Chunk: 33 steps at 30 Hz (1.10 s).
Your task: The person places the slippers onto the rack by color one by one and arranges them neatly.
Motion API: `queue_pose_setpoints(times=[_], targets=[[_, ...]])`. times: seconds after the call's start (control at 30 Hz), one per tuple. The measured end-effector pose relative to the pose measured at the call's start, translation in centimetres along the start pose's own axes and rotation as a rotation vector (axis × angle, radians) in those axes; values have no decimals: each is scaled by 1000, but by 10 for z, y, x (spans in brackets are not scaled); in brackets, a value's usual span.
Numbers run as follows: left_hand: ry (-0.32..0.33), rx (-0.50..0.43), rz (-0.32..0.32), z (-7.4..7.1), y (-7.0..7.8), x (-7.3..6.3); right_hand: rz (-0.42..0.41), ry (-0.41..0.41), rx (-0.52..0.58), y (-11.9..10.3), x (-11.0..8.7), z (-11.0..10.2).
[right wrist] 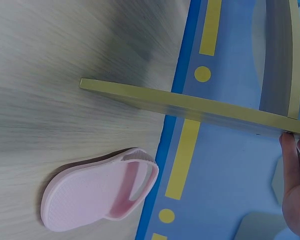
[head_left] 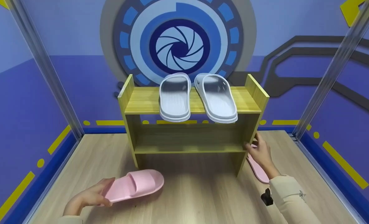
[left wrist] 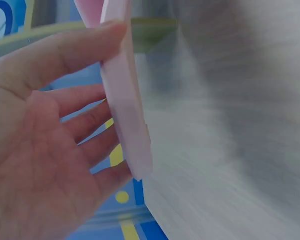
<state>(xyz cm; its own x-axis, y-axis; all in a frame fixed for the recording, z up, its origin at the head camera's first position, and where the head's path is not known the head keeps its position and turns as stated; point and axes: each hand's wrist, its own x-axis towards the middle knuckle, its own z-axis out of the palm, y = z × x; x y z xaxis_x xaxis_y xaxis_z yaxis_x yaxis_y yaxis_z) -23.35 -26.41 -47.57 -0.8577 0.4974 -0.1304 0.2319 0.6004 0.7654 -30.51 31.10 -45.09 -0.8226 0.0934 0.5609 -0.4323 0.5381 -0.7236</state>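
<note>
My left hand (head_left: 92, 196) grips a pink slipper (head_left: 142, 183) by its heel end, held tilted above the floor in front of the shoe rack. In the left wrist view its thumb lies on one face of the sole, with the fingers behind. At the rack's right side panel (right wrist: 189, 104), the fingertips of my right hand (head_left: 262, 154) touch the outer face near the front edge. A second pink slipper (right wrist: 92, 192) lies on the floor right of the rack, partly hidden by my right hand in the head view.
Two pale grey clogs (head_left: 175, 105) stand side by side on the top board (head_left: 144, 99) of the rack, toes to the back. Below it is a lower shelf (head_left: 187, 146). Blue patterned walls (head_left: 25, 102) and metal posts (head_left: 47, 71) enclose the wood-look floor (head_left: 190, 199).
</note>
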Motion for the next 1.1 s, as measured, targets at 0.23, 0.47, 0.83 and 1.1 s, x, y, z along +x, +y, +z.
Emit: queue_pose_setpoints(times=[0.23, 0.47, 0.83, 1.1], targets=[[17, 28, 103, 4, 20, 12, 1, -15, 25, -31, -4, -3], [24, 85, 134, 8, 46, 19, 8, -18, 29, -36, -5, -3], [40, 132, 201, 9, 79, 26, 23, -9, 11, -39, -4, -4], [114, 124, 208, 8, 98, 35, 10, -2, 22, -35, -5, -3]])
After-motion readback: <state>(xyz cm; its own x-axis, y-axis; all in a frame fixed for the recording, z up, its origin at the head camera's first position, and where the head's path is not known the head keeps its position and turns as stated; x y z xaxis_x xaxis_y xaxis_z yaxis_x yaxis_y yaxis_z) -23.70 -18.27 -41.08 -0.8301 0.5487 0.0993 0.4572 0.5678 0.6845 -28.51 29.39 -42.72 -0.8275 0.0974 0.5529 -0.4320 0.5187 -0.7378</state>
